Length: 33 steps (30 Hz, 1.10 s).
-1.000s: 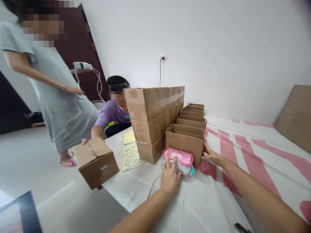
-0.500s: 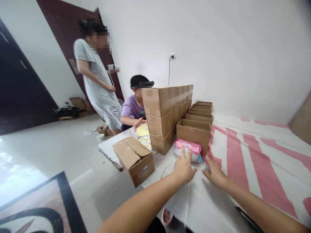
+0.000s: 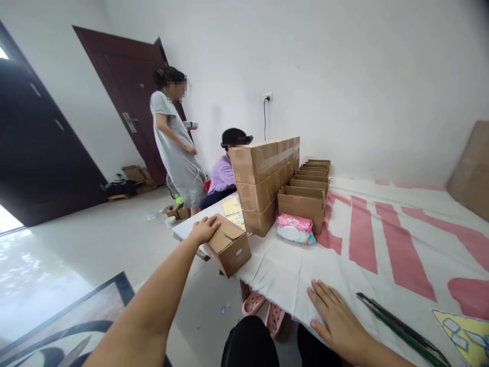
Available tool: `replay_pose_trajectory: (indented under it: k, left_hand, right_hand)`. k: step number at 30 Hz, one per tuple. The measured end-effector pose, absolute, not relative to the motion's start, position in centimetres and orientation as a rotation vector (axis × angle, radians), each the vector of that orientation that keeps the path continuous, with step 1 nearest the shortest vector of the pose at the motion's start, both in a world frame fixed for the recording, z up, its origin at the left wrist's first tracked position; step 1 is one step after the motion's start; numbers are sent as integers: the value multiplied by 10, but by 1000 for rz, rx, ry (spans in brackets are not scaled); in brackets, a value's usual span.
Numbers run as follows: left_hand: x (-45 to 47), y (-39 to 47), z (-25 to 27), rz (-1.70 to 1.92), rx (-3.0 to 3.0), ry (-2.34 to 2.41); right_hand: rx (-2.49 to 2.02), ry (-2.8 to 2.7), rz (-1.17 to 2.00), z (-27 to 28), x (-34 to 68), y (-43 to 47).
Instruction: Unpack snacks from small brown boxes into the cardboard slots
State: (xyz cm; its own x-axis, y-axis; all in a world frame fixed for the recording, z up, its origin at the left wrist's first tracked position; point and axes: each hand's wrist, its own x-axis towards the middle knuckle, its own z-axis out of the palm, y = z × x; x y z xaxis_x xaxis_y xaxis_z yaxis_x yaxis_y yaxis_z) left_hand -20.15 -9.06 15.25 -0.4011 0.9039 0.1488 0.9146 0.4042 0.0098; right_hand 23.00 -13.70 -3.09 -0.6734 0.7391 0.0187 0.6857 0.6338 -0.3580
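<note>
My left hand [image 3: 205, 229] lies on the top flaps of a cardboard box [image 3: 234, 256] at the table's left edge, its fingers stretched over the flap. This box sits tilted, partly past the edge. My right hand [image 3: 334, 316] rests palm down on the white cloth [image 3: 282, 270], fingers spread and holding nothing. Right of it lies a slim dark and green tool [image 3: 401, 326], perhaps a cutter. A pink and white soft pack [image 3: 294, 228], apparently wipes, stands before the row of open cardboard boxes [image 3: 300, 206].
Taped boxes [image 3: 260, 188] are stacked beside the open row. Yellow printed sheets [image 3: 233, 208] lie behind my box; another yellow sheet [image 3: 460, 331] is at right. A person in purple [image 3: 221, 176] sits behind the stack; another person [image 3: 171, 137] stands. Pink clogs [image 3: 273, 318] are below.
My left hand has moved left from near the pink pack onto the cardboard box. My right hand has come back towards me and lies on the cloth. The seated person's hand is now hidden.
</note>
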Motion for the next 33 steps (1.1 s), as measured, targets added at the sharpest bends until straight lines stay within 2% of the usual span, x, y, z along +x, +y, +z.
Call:
replay_pose_trajectory:
  k: [6,20,25,30,33]
  left_hand:
    - [-162,-108,132,-64,-1792,-2559]
    - [-26,-137,137,-14,-1976,-2386]
    - [-19,-147,137,-67,-2049,-2290]
    - [12,-159,133,-233,-2229,-2226]
    - [33,-162,121,-471,-2304,-2222]
  right_hand:
    - [-1214,-2701,480,-23,229,-143]
    - [-1398,-2689,520,-9,231,-165]
    - [-1214,-2819,663,11,279,-187]
    - [-1602,-2407,176,13,338,-167]
    - [-1748,-2344,30,0,361,-157]
